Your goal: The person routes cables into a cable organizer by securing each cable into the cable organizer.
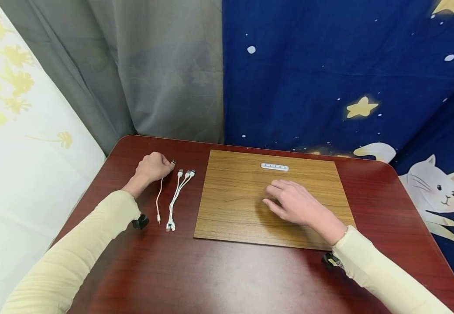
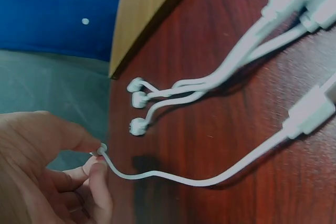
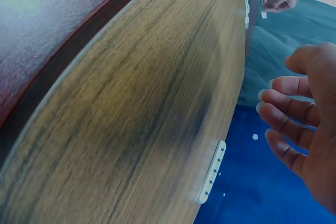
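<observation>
At the table's left side, my left hand (image 1: 154, 167) pinches one end of a white charging cable (image 1: 157, 201) between thumb and fingers. In the left wrist view this cable (image 2: 194, 182) runs from the fingertips down to a plug (image 2: 310, 113) on the table. Several more white USB cables (image 1: 175, 197) lie alongside, to the right of that one. My right hand (image 1: 291, 201) hovers above the wood-grain board (image 1: 227, 200), fingers loosely bent with nothing in them. Beyond it, near the board's far edge, sits a small white slotted strip (image 1: 275, 167), which looks like a cable organizer.
The board lies on a dark red table (image 1: 231, 279) with rounded far corners. Behind the table hang a grey curtain (image 1: 172, 65) and a blue one (image 1: 309, 78) with stars and a cat. A white patterned cloth (image 1: 22, 152) is at the left.
</observation>
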`<state>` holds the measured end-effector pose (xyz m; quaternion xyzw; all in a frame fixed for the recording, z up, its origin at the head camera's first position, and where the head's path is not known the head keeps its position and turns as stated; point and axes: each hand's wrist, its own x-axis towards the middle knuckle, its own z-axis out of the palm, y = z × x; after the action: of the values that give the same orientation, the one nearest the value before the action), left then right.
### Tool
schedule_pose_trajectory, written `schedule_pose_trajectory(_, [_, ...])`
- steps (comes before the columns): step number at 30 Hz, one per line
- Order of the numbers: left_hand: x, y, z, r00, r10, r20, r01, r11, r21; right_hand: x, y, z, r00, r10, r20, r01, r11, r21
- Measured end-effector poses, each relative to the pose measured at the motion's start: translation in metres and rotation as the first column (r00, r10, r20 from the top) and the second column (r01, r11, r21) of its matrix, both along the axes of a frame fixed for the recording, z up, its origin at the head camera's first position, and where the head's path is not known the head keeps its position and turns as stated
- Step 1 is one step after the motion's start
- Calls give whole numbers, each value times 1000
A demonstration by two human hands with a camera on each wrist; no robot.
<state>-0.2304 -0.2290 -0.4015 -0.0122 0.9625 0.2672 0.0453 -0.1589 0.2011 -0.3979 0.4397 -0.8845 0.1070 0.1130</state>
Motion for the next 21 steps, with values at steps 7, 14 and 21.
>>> schedule_pose_trajectory(7, [2,-2,21,998,12,-56,-10,999,39,-1,-3,0,1000,0,7,0,1000,1])
schedule_pose_trajectory(14, [6,-8,41,992,26,-121,-17,997,69,-1,-3,0,1000,-1,3,1,1000,4])
schedule_pose_trajectory(21, [12,-12,59,979,53,-195,-33,994,102,-3,-5,-1,1000,11,-14,-11,1000,-1])
